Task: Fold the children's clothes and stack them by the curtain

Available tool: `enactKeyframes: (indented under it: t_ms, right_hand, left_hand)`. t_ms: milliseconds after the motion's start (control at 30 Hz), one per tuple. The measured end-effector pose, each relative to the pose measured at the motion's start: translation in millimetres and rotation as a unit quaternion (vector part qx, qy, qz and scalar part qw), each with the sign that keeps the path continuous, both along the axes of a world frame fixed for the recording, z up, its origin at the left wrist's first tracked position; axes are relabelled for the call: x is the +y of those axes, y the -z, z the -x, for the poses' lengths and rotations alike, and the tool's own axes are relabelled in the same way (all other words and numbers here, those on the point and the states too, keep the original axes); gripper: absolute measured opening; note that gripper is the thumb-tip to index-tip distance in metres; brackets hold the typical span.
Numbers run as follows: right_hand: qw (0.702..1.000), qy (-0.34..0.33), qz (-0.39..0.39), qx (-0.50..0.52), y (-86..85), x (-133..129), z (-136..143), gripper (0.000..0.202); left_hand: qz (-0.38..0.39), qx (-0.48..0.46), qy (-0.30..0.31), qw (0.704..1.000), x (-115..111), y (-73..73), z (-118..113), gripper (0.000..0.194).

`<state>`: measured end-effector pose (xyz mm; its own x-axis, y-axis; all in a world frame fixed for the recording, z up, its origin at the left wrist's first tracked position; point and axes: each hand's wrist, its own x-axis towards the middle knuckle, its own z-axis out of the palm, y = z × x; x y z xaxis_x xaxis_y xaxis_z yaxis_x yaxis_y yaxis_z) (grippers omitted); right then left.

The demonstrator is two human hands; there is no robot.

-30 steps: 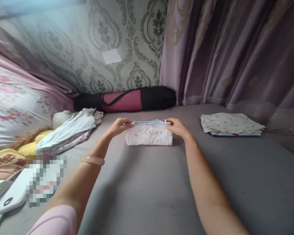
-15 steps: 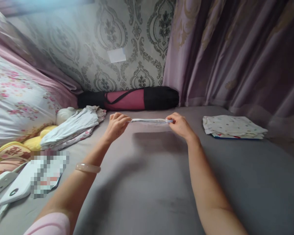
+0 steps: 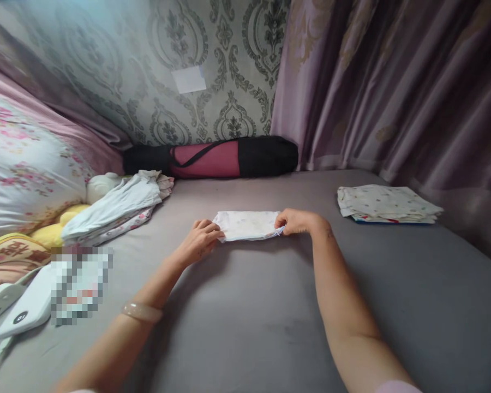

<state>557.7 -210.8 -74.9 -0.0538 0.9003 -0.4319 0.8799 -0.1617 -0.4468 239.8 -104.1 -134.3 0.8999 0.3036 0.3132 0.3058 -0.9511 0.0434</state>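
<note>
A folded white cloth (image 3: 249,225) with a faint print and a pale blue lower edge is stretched flat between my hands, at or just over the grey bed sheet (image 3: 245,305). My left hand (image 3: 200,240) pinches its left near corner, fingers closed. At the right end, my right hand (image 3: 297,221) grips the near corner between thumb and bent fingers. Which garment or cloth it is, I cannot tell. A bracelet (image 3: 142,312) circles my left wrist.
A black and pink rolled bag (image 3: 207,159) lies along the wall. Folded printed cloth (image 3: 388,202) sits at right. On the left are piled clothes (image 3: 114,207), a floral pillow (image 3: 28,169), a power strip (image 3: 2,300) and a white box-like device (image 3: 28,303).
Both hands have come down and nearer with the cloth. Seen edge-on as a thin strip before, it now shows its broad flat face.
</note>
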Motion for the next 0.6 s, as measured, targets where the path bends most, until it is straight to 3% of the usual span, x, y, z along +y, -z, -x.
enactKeyframes:
  t_ms: [133,300,467,600]
  right_hand:
    - [0.999,-0.015,0.023,0.020,0.1,-2,-2,0.038]
    - [0.997,0.007,-0.038,0.060,-1.0,-5,-5,0.015]
    - [0.978,0.049,-0.202,-0.021,1.5,5,13,0.035]
    - [0.976,0.037,-0.206,-0.060,13.2,11,41,0.055]
  left_hand:
    - [0.024,0.011,-0.003,1.000,-9,-0.1,2,0.035]
    - [0.084,-0.021,-0.021,0.996,-17,0.9,8,0.034]
    - [0.073,-0.090,-0.094,0.989,-17,14.8,8,0.025]
    - [0.059,-0.099,-0.131,0.985,-14,31.7,8,0.030]
